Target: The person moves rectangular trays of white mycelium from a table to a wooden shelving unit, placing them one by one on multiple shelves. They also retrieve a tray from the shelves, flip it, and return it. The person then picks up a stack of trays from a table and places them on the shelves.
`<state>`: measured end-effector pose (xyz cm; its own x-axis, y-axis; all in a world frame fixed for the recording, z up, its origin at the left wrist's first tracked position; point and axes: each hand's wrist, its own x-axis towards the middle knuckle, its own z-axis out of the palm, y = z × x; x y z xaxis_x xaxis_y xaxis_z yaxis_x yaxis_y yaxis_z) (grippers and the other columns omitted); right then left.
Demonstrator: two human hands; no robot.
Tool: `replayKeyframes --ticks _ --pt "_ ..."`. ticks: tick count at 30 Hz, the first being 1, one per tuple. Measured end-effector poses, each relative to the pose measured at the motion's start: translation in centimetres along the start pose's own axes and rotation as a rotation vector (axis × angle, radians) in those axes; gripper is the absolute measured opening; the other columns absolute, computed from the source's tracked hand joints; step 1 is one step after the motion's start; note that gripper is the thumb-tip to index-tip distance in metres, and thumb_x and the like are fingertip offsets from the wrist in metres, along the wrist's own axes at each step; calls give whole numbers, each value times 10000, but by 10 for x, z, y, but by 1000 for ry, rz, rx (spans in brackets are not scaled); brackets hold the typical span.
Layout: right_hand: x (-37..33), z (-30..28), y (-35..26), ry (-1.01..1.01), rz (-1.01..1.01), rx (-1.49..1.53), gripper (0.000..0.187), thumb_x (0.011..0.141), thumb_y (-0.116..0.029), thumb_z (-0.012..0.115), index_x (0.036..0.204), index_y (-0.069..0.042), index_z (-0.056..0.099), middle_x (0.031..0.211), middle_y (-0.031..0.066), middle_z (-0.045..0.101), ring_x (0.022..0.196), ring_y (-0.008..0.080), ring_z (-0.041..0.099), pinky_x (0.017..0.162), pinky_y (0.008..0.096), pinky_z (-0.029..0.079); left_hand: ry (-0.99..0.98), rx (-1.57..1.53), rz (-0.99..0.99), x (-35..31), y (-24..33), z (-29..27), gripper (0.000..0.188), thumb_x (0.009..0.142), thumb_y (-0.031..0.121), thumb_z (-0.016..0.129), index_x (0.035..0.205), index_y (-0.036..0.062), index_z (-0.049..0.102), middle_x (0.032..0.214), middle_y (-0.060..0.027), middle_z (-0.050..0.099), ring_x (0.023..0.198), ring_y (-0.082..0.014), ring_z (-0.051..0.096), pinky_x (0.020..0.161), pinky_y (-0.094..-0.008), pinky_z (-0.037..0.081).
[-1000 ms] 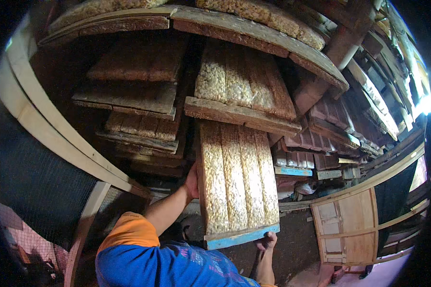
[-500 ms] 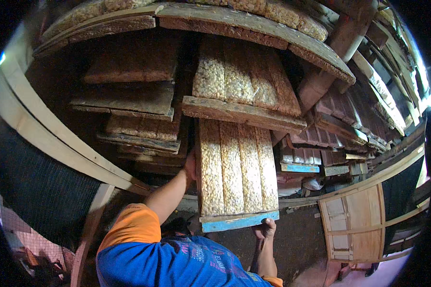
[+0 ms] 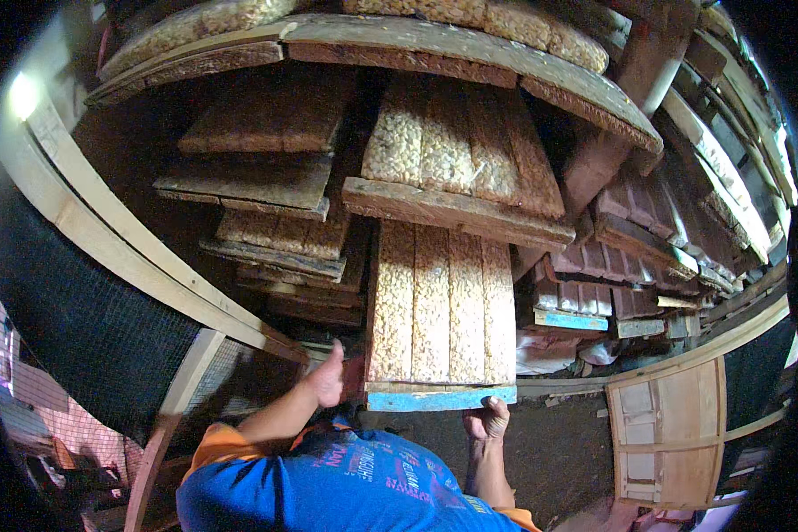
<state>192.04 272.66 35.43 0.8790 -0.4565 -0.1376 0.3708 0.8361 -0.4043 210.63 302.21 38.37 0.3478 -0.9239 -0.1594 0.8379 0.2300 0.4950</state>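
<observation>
A long wooden tray with a blue-painted front edge [image 3: 441, 330] sits in a rack of rough timber shelves [image 3: 470, 53], slid in beneath another wooden tray of the same pale contents [image 3: 452, 155] on the level above. The blue-edged tray is filled with four lengthwise rows of pale, lumpy, cream-coloured pieces under what looks like a clear wrapping, though the view is too coarse to say exactly what they are. Its near end juts out of the rack toward the person, and its far end disappears under the tray above. The left hand [image 3: 328, 379] is at the tray's left near corner, the thumb pointing up and the fingers bent toward the side rail; whether they actually grip the wood or only rest beside it cannot be told. The left forearm rises from the orange sleeve and blue shirt [image 3: 346, 488] at the lower edge. The right hand [image 3: 486, 418] is just under the blue front edge near its right corner, fingers curled up against the underside, the right forearm running straight down from it. To the left of the tray lie darker stacked wooden trays [image 3: 257, 177], and to the right further trays, one also with a blue edge [image 3: 569, 319]. A pale wooden frame with dark mesh [image 3: 106, 301] crosses the left side.
</observation>
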Motion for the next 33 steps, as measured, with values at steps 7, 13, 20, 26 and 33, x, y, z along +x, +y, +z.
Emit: replayKeyframes --ticks 7,13,20,26,33 --pt "7 -1 2 13 -27 -52 53 697 -94 648 735 -57 646 788 63 674 784 214 646 817 414 512 72 132 145 -8 -58 24 652 900 17 580 1450 183 273 1455 -110 381 1341 -324 368 1071 -572 339" --pt "5 -3 -6 86 17 -107 91 715 -118 673 776 -74 622 812 53 647 793 212 616 798 438 503 141 294 176 -8 -51 44 665 843 5 650 1411 110 320 1351 -147 481 1239 -306 488 1006 -486 447" --pt "8 -8 -11 52 45 -96 101 749 -138 697 818 -89 643 838 26 676 796 206 638 771 429 521 142 308 302 -8 -56 43 796 795 3 687 1444 113 240 1345 -152 481 1216 -293 509 1002 -489 439" --pt "11 -12 -14 66 71 -290 201 751 -263 688 846 -92 641 869 64 672 762 267 635 660 437 532 -17 -191 199 -11 -46 30 705 897 526 511 1447 125 329 1438 -120 423 1311 -316 414 1071 -530 332" --pt "7 -1 -15 98 70 -105 136 671 -139 708 779 -106 631 835 27 665 891 237 613 901 465 466 -344 -356 211 40 -5 17 489 977 402 386 1316 76 523 1226 -126 615 1098 -303 598 1004 -442 425"
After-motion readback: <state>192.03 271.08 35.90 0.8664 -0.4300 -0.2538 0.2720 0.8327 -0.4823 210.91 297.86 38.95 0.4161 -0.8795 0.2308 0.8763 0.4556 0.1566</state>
